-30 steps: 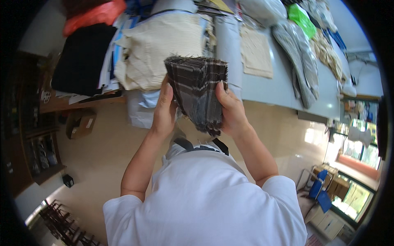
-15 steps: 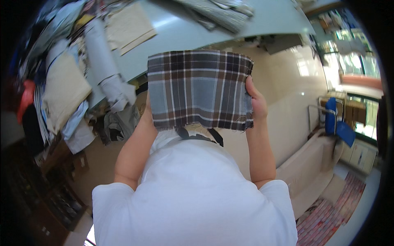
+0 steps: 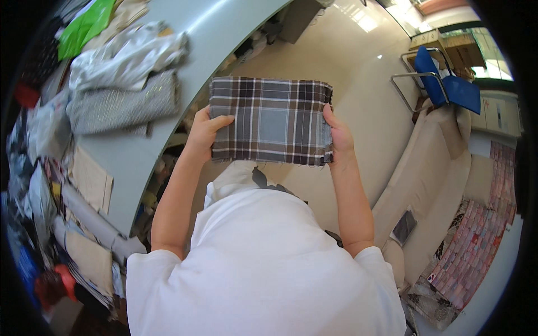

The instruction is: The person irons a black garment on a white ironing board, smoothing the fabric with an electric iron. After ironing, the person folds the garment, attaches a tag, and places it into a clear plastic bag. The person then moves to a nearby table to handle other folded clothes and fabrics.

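Between my two hands is a folded piece of plaid fabric (image 3: 272,120) in grey, brown, black and white, with frayed threads along its near and right edges. My left hand (image 3: 206,133) grips its left edge, the thumb lying across the top and the fingers beneath, out of sight. On the right edge my right hand (image 3: 339,131) is closed, thumb up along the side and fingers hidden underneath. The fabric is held fairly flat in front of my body, above the floor.
At left stands a pale table (image 3: 185,42) with silvery padded wrap (image 3: 129,103), folded cloths and a green bag (image 3: 84,28). A beige sofa (image 3: 414,173) runs along the right, a dark flat item (image 3: 404,227) on it. Beyond is a blue chair (image 3: 443,81).
My view has swung to the right, so the table now lies at left and the sofa shows more fully. My left thumb now shows on top of the fabric, still held in both hands.
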A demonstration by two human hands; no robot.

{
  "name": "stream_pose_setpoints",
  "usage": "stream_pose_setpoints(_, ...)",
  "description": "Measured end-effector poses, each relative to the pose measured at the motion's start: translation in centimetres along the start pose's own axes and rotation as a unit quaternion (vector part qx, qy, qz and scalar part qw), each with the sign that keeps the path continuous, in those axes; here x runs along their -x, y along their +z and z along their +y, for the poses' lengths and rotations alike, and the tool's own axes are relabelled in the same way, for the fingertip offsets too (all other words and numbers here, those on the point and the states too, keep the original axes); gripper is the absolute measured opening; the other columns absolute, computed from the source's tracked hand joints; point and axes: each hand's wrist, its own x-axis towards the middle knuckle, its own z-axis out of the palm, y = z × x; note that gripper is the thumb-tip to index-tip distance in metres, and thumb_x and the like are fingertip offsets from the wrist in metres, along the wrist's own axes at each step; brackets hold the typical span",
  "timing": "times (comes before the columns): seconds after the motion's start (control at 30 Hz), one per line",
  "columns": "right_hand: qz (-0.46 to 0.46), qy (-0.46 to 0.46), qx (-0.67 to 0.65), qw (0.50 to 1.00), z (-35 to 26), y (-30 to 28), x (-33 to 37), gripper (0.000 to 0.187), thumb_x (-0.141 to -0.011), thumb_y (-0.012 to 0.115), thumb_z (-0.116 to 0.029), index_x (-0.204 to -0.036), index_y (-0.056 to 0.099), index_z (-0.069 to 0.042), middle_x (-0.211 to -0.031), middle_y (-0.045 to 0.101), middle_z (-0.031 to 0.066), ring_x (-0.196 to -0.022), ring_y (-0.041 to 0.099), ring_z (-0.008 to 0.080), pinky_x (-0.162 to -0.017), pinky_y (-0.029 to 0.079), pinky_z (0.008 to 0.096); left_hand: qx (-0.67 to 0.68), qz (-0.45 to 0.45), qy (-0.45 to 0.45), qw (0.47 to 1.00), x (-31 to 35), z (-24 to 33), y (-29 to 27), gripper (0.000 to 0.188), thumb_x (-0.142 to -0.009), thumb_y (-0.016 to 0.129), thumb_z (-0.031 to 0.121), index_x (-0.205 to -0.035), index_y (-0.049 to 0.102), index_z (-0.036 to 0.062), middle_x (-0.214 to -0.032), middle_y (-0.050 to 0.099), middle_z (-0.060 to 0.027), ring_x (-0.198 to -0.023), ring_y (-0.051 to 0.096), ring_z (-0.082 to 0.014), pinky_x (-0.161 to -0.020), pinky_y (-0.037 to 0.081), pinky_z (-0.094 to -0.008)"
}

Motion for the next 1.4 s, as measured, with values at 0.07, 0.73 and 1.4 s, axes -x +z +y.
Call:
stream_pose_setpoints(0.07,0.035,0.010,0.012,0.999,0.9,0.2,-0.3,0.043,-0.104,0.050,-0.039,-0.124,0.061,-0.002,-0.113,0.071,0.0117,-0.098,0.070,0.0238,-0.086,0.058,0.0378,-0.113,0.004,0.064,0.991,-2.3,-0.4,-0.7,0.025,-0.087,0.064,0.006,-0.111,0.065,-0.0009,-0.099,0.071,-0.0054,-0.085,0.066,-0.0137,-0.078,0.053,-0.0311)
stream_pose_setpoints(0.73,0.134,0.016,0.069,0.988,-29.4,-12.4,-26.7,0.034,-0.084,0.068,-0.011,-0.115,0.064,0.002,-0.103,0.071,0.0148,-0.088,0.071,0.0277,-0.077,0.060,0.0409,-0.303,-0.114,0.083,0.943,-31.4,9.3,30.3,0.026,-0.094,0.066,0.011,-0.116,0.068,-0.0024,-0.101,0.071,-0.0129,-0.089,0.067,-0.0149,-0.077,0.054,-0.0284)
stream_pose_setpoints(1.4,0.006,0.179,-0.295,0.939,-65.5,-12.4,-69.0,0.038,-0.085,0.065,-0.017,-0.115,0.057,0.006,-0.108,0.064,0.0237,-0.090,0.067,0.0323,-0.072,0.063,0.0370,-0.067,0.200,-0.015,0.977,-59.3,19.3,30.8,0.023,-0.099,0.057,0.010,-0.113,0.067,-0.0041,-0.093,0.071,-0.0119,-0.076,0.069,-0.0159,-0.070,0.057,-0.0284)
